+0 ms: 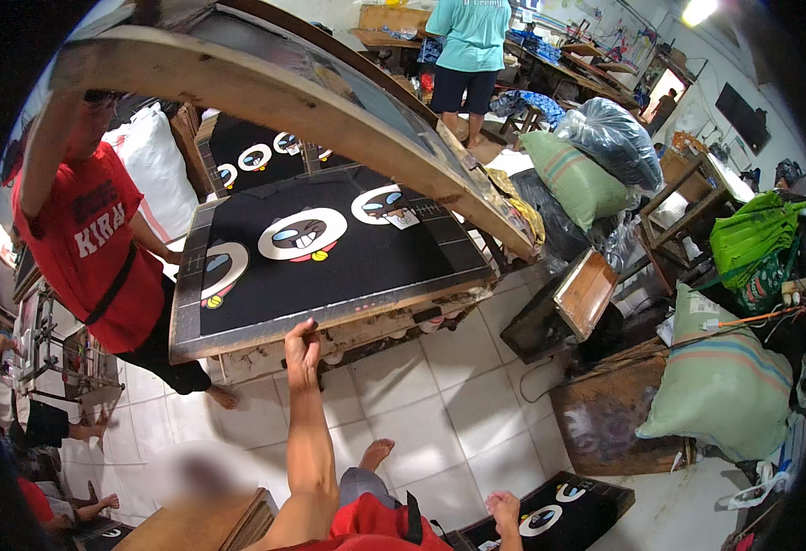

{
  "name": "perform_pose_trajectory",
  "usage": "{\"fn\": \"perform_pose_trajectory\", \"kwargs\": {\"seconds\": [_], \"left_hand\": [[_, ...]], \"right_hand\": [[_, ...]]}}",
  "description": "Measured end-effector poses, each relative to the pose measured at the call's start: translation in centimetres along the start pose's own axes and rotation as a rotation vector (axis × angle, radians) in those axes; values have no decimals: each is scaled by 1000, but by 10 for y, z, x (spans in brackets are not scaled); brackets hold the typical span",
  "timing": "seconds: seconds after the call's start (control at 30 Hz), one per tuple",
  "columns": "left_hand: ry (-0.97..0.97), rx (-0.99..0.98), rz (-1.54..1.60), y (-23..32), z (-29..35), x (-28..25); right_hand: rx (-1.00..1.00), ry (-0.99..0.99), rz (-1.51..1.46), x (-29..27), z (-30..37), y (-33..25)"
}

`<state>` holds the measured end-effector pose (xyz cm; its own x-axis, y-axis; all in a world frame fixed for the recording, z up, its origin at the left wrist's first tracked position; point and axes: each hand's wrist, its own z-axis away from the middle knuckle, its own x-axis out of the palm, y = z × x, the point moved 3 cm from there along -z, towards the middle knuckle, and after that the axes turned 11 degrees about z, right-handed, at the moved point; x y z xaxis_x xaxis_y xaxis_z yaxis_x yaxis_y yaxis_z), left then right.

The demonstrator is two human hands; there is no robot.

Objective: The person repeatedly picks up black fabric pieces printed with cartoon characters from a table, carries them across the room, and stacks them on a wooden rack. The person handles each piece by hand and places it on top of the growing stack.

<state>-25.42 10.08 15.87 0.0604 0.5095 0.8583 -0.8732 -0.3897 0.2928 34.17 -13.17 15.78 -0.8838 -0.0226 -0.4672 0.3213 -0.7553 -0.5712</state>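
Note:
My left hand (302,345) is at the front edge of a printing board (339,323), its fingers curled round the wooden rim. Black fabric (247,219) lies flat on this board, printed with white oval cartoon faces (302,235) that have red and yellow details. A large wooden screen frame (330,101) is tilted up above the board. On its left stands a co-worker in a red shirt (86,230), one arm raised to the frame. Low on my right side, my right hand (504,507) hangs with fingers loosely apart, holding nothing, near another printed black board (596,500).
Behind the board are more printed panels (256,138) and a white sack (157,161). Green sacks (724,386), a wooden box (587,294) and a leaning board (605,404) crowd the right. A person in a teal shirt (469,35) stands at the back. White tiles (412,390) cover the floor.

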Motion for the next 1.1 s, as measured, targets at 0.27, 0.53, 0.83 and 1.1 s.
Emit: {"fn": "perform_pose_trajectory", "kwargs": {"seconds": [0.27, 0.53, 0.83, 1.1], "left_hand": [[81, -39, -15, 54, 261, -91], [-24, -434, 16, 68, 473, -188], [-110, -856, -318, -9, 526, -155], [-67, -1094, -53, -125, 515, -78]], "right_hand": [[-440, 84, -91, -95, 33, -46], [-89, 43, 87, -199, 120, -38], [-131, 662, -510, -287, 256, 117], [-288, 1151, -811, -303, 393, 165]]}}
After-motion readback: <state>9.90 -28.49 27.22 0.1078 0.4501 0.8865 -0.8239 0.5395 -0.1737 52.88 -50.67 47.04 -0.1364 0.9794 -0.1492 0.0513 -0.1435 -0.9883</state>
